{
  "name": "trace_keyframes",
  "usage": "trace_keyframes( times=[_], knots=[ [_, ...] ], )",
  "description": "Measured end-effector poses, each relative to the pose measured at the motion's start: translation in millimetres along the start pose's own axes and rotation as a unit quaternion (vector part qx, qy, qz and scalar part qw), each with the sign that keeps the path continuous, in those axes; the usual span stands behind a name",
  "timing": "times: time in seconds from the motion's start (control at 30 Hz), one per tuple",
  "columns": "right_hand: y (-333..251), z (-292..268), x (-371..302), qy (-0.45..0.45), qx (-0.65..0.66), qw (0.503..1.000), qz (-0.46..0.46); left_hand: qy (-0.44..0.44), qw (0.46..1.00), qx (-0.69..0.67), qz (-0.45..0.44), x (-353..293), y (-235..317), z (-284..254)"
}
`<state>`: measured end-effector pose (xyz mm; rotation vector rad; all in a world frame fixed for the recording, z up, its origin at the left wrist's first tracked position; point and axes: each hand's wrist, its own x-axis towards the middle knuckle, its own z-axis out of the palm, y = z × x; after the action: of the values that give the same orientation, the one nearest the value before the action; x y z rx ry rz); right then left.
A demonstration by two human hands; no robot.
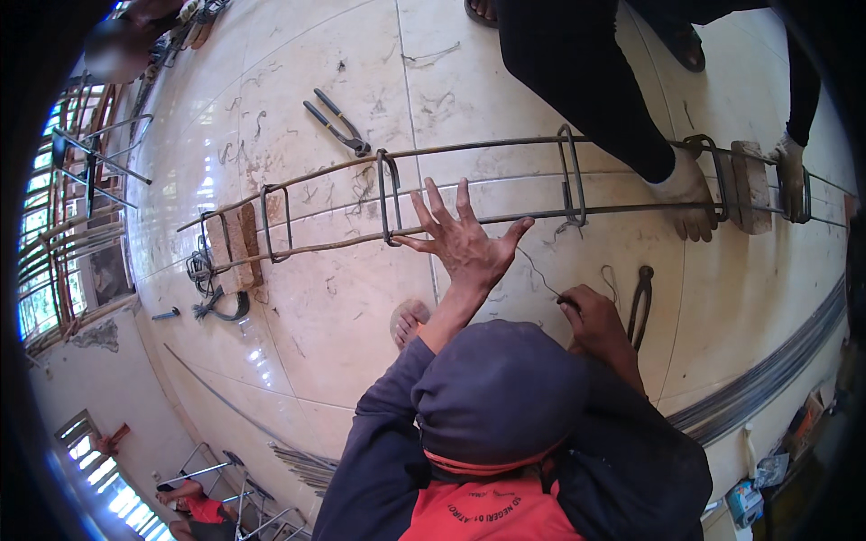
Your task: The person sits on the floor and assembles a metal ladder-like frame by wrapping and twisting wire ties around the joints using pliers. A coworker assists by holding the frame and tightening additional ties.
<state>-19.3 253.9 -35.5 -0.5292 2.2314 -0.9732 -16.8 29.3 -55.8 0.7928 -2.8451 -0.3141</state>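
On the left we saw one coil of dark wire (200,264) beside one block (236,242), across which lay the left end of the metal frame (487,145). That frame stretched from left to right over the floor (347,261); we counted two long bars (631,209) plainly, and four rectangular ties (275,221) between that block and a second block (750,187) at right. One pair of pliers (340,123) lay on the far side. Our left hand (467,248) was over the near bar, its five digits spread wide; we could not tell whether it pressed down. To its right, our right hand (597,323) pinched one thin wire (544,283) on the near side. Just beyond lay one pair of dark pincers (641,307). Farther right, a co-worker's two gloved hands (687,191) were at the frame.
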Motion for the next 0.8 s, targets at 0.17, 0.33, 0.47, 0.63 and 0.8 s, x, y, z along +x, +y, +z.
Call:
trace_keyframes(
  times=[0.17, 0.33, 0.47, 0.63, 0.8],
  knots=[
    [1, 3, 0, -0.012, -0.028, 1.000, 0.005, 0.025, 1.000, -0.007, 0.008, -1, -1, 2],
    [-1, 5, 6, 0.014, -0.032, 0.999, 0.001, 0.052, 0.998, -0.016, 0.020, 3, -5, 9],
    [-6, 3, 7, 0.021, -0.031, 0.999, 0.006, 0.028, 0.998, -0.054, 0.016, 0, -10, 2],
    [-6, 2, 7, 0.048, -0.025, 0.999, 0.002, -0.104, 0.992, -0.054, 0.056, -4, -16, -28],
    [-7, 6, 8, 0.050, -0.024, 0.998, -0.006, -0.151, 0.982, -0.070, 0.089, -3, -21, -44]
  ],
)
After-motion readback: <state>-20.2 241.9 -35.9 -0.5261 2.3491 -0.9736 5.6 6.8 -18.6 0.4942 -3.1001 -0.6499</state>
